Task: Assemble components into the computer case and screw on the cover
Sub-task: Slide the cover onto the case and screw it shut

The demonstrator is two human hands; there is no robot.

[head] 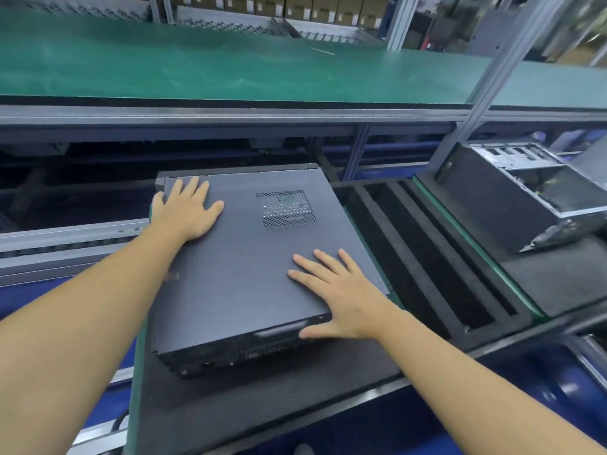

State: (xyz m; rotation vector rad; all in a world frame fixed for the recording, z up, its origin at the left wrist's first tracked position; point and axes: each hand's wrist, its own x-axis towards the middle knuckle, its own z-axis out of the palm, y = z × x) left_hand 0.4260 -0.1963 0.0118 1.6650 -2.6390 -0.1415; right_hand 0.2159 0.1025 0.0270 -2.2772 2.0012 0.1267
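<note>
The computer case (230,353) lies flat on the bench's dark foam pad (230,405). Both hands rest open, palms down, on its side cover (243,267): left hand (187,211) at the far left corner, right hand (335,290) at the near right edge. Uneven pushing could skew the cover, leaving tabs unseated.

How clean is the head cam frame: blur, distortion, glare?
Head view: wide-angle distortion bows the green belt and the rails; top-right corner is smeared; cover, left hand and right hand are sharp; light is soft and even, faint shadows under the hands, no hard glare on the cover.
</note>
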